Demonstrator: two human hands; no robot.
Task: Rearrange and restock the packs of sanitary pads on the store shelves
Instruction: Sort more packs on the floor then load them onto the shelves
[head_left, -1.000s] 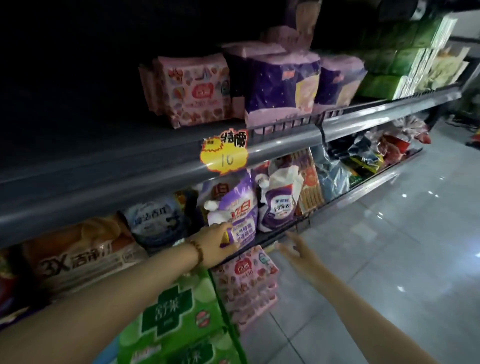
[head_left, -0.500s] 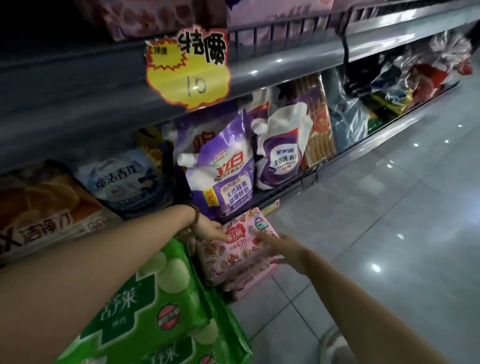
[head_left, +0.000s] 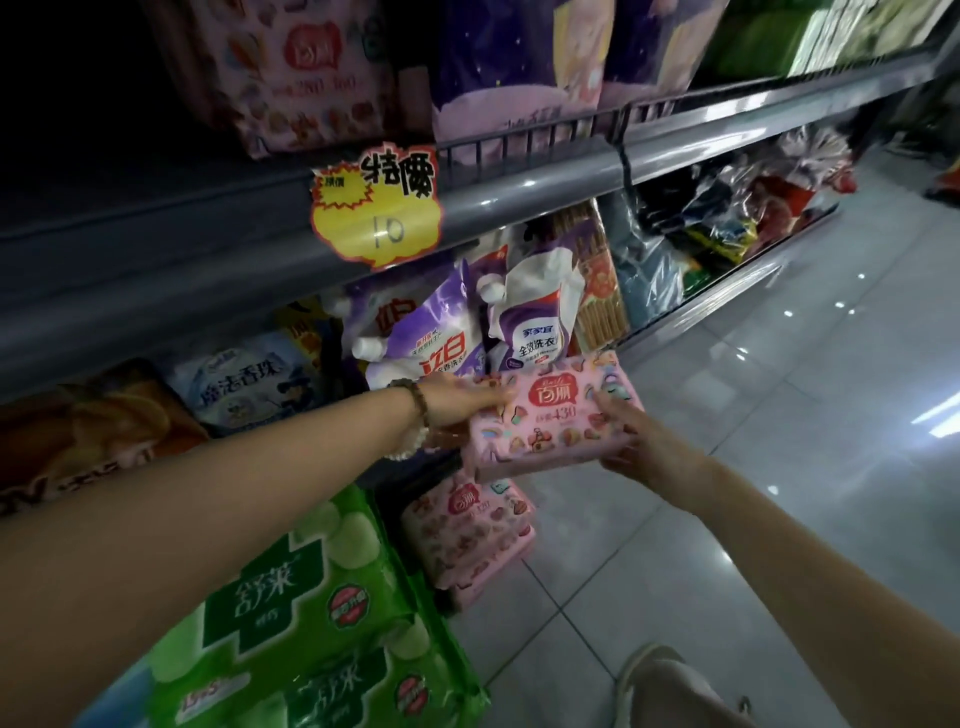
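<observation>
A pink pack of sanitary pads (head_left: 550, 421) with cartoon prints is held in the air in front of the lower shelf. My left hand (head_left: 462, 402) grips its left end, a bead bracelet on the wrist. My right hand (head_left: 631, 434) grips its right end, thumb on the front face. Below it a stack of the same pink packs (head_left: 467, 530) stands on the floor. More pink packs (head_left: 296, 67) and purple packs (head_left: 519, 62) stand on the upper shelf (head_left: 519, 192).
Green pad packs (head_left: 311, 608) are piled at the lower left beside the pink stack. Purple-and-white detergent pouches (head_left: 431, 338) fill the lower shelf behind the held pack. A yellow price tag (head_left: 376, 208) hangs from the upper shelf edge. Grey tiled floor (head_left: 779, 415) lies to the right.
Both hands have closed on the top pink pack and lifted it off the floor stack, up to the level of the lower shelf.
</observation>
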